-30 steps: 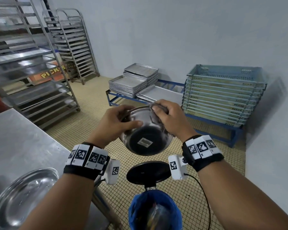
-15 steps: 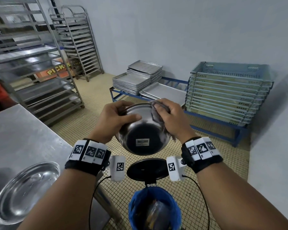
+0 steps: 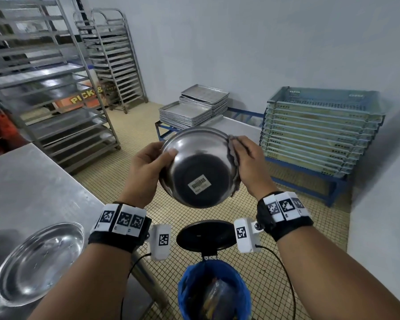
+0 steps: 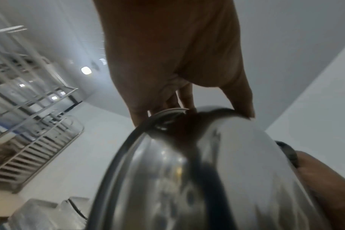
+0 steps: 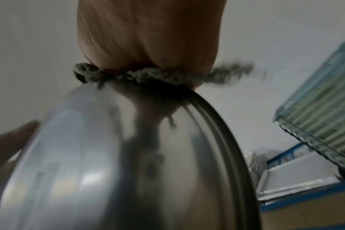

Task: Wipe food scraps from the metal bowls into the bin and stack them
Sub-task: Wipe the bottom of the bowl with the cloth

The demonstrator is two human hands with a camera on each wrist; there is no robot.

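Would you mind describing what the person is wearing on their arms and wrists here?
Both forearms are bare, with no sleeves. The left hand and right hand wear no gloves. Each wrist carries a black band topped with white blocks printed with black square codes. A small white camera box, also bearing a code, hangs from the inner side of each band, and a thin black cable trails from it.

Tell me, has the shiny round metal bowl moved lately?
Yes. The shiny round metal bowl has risen slightly, farther above the black round bin lid.
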